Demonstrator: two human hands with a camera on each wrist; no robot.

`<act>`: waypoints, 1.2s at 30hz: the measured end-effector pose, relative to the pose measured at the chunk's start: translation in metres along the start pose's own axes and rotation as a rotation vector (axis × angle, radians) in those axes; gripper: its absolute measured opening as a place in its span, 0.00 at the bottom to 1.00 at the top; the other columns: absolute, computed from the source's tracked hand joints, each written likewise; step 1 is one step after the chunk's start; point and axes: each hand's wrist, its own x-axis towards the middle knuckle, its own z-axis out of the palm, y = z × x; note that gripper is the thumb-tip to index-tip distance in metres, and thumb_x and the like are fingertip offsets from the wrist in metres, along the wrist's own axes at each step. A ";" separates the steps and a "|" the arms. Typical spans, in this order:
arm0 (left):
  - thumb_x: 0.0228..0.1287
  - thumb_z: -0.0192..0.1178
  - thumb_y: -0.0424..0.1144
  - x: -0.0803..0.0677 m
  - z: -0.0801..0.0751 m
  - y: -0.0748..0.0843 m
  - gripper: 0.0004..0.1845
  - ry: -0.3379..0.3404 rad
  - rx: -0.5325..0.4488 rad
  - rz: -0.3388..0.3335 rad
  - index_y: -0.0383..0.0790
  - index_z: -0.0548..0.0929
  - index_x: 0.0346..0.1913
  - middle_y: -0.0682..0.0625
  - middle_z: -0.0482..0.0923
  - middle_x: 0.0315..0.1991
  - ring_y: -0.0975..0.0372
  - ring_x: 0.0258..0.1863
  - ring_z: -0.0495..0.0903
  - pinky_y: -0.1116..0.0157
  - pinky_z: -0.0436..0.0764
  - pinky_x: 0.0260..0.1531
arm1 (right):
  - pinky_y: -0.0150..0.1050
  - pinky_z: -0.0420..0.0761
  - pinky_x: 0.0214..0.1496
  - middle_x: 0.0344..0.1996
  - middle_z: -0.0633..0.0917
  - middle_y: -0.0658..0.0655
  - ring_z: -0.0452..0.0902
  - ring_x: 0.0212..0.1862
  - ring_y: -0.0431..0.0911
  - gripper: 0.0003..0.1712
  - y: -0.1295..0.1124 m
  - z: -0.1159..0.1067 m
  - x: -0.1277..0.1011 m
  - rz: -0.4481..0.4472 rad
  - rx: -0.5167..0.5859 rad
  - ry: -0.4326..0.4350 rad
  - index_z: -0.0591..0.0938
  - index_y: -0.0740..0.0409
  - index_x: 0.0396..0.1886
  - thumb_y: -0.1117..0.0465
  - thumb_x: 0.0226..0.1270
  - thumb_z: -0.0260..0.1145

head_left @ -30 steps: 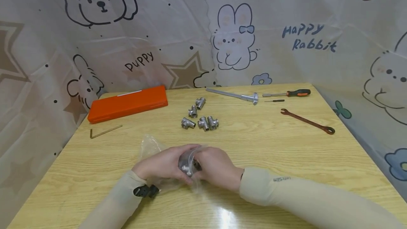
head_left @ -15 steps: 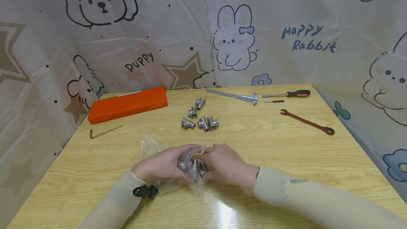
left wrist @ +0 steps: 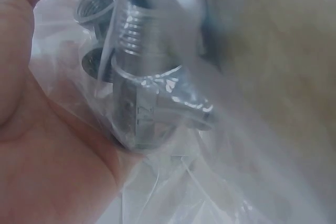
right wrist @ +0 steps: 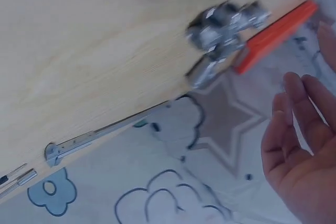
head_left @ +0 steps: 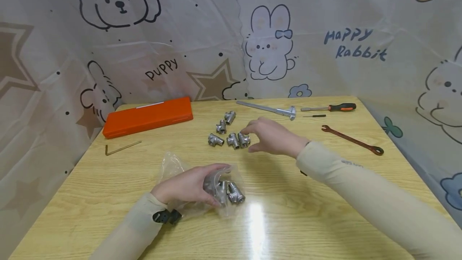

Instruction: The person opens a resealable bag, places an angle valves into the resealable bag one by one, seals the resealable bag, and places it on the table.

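1. Change vs half a second ago: right hand (head_left: 272, 136) has left the bag and now sits mid-frame over the loose fittings (head_left: 228, 133). Fingers loosely extended, holding nothing; fingertips just beside the nearest fitting, contact not clear.
2. Left hand (head_left: 187, 185) has not moved, lower centre of frame: fingers curled round the clear plastic bag (head_left: 173, 167), pinning it on the table (head_left: 325, 187).
3. Bagged fittings (head_left: 229, 193): silver metal tees, now exposed where the right hand covered them before. Left wrist view shows a threaded male end, a hex-like body and open ports under crinkled, glossy film (left wrist: 210, 182).
4. Table: pale wood-grain laminate, with a glare patch just right of the bag.
5. Mid-frame left: thin bent hex key (head_left: 122, 147).
6. Right of centre: rusty brown flat wrench (head_left: 351, 140), well apart from the hands.
7. Far edge: flat orange case (head_left: 148, 117) at upper left, steel caliper (head_left: 268, 109), orange-and-black screwdriver (head_left: 330, 108).
8. Behind: wrinkled cartoon-print sheet (head_left: 216, 31).
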 end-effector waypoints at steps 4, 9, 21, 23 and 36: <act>0.47 0.79 0.51 0.000 0.000 0.000 0.54 0.005 0.015 0.008 0.58 0.59 0.76 0.60 0.65 0.71 0.60 0.69 0.63 0.52 0.63 0.68 | 0.54 0.69 0.66 0.61 0.79 0.59 0.72 0.61 0.56 0.40 0.015 0.009 0.030 0.057 -0.024 -0.105 0.76 0.58 0.66 0.55 0.54 0.79; 0.46 0.79 0.52 0.001 0.000 0.000 0.55 0.004 0.037 0.018 0.54 0.59 0.77 0.59 0.64 0.71 0.59 0.69 0.63 0.53 0.64 0.67 | 0.58 0.65 0.64 0.65 0.76 0.57 0.67 0.62 0.57 0.43 0.025 0.025 0.057 0.115 -0.073 -0.200 0.73 0.55 0.70 0.52 0.54 0.79; 0.46 0.79 0.51 -0.001 0.000 0.000 0.55 0.010 0.015 -0.006 0.58 0.59 0.77 0.60 0.64 0.71 0.61 0.68 0.64 0.54 0.65 0.66 | 0.53 0.62 0.58 0.61 0.80 0.51 0.69 0.58 0.53 0.40 0.023 0.041 0.082 0.148 -0.110 -0.256 0.78 0.51 0.66 0.50 0.51 0.80; 0.46 0.79 0.51 -0.001 0.000 0.000 0.55 0.008 0.010 -0.009 0.59 0.59 0.77 0.61 0.63 0.72 0.61 0.68 0.64 0.54 0.64 0.67 | 0.53 0.62 0.57 0.60 0.81 0.51 0.70 0.57 0.53 0.38 0.023 0.044 0.082 0.138 -0.109 -0.252 0.79 0.51 0.64 0.50 0.52 0.80; 0.46 0.79 0.52 -0.001 0.001 -0.001 0.54 0.013 0.032 0.008 0.61 0.59 0.76 0.62 0.61 0.73 0.60 0.70 0.62 0.53 0.63 0.68 | 0.49 0.75 0.60 0.49 0.84 0.54 0.78 0.52 0.51 0.33 0.019 0.019 0.048 0.045 0.155 -0.097 0.81 0.61 0.59 0.55 0.52 0.78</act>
